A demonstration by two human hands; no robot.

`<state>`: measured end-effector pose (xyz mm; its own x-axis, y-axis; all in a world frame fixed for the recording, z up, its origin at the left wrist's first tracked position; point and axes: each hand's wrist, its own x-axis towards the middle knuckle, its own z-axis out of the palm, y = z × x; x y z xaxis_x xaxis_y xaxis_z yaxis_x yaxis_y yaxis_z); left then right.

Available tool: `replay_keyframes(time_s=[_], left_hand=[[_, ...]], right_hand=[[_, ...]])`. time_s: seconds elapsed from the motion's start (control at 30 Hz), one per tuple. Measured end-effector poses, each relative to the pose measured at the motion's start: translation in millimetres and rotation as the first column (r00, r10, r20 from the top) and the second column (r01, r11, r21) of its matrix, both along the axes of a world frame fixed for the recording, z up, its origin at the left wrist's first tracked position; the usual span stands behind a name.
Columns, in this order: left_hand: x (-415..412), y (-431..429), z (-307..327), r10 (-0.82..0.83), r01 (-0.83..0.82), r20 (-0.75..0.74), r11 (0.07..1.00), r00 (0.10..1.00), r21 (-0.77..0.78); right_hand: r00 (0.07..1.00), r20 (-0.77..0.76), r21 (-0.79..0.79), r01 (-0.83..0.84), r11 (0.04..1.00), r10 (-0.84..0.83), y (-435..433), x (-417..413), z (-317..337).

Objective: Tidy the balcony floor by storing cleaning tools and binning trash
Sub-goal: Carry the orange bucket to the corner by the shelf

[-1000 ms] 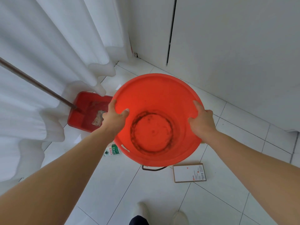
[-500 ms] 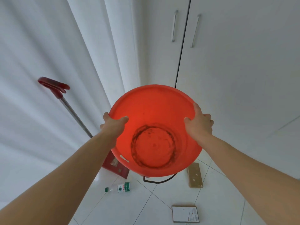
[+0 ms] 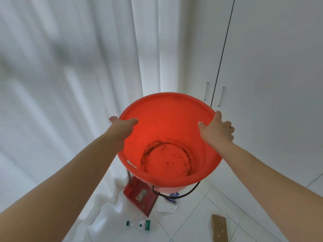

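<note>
A red bucket [image 3: 167, 123] was held clear of the tiled floor [image 3: 190, 222] by both hands, its mouth tilted toward the camera so that a dark ring of grime on its base was visible. The left hand [image 3: 120, 127] gripped the left rim, thumb inside the wall and fingers wrapped outside, mostly hidden. The right hand [image 3: 217, 131] gripped the right rim likewise, thumb inside and fingers curled over the outer edge. A wire handle [image 3: 180, 196] hung below the bucket. On the floor beneath lay a red dustpan [image 3: 139, 196] holding debris, and nearer the camera a plastic bottle [image 3: 142, 225] on its side and a cardboard strip [image 3: 219, 227], well apart. White curtains [image 3: 70, 84] and cabinet doors [image 3: 271, 84] stood behind.
</note>
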<state>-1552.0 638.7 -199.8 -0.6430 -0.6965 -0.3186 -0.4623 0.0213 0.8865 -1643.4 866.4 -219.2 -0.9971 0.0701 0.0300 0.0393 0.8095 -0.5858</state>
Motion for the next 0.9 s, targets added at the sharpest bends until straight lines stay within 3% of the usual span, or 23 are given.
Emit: replay_keyframes(time_s=[0.43,0.67,0.9], left_hand=[[160.4,-30.3,35.7,0.298,-0.297,-0.007,0.954,0.955,0.041],[285.2,-67.2,37.1,0.533,-0.529,-0.038,0.844,0.845,0.086],[438.0,-101.1,46.0,0.744,-0.741,-0.106,0.668,0.66,0.067]], right_hand=[[0.922,-0.024,-0.012,-0.386,0.923,0.385,-54.9,88.2,57.7],[0.78,-0.016,-0.01,-0.626,0.78,0.626,-140.5,164.8,64.1],[0.585,-0.021,-0.022,-0.811,0.585,0.811,-235.9,285.2,74.6]])
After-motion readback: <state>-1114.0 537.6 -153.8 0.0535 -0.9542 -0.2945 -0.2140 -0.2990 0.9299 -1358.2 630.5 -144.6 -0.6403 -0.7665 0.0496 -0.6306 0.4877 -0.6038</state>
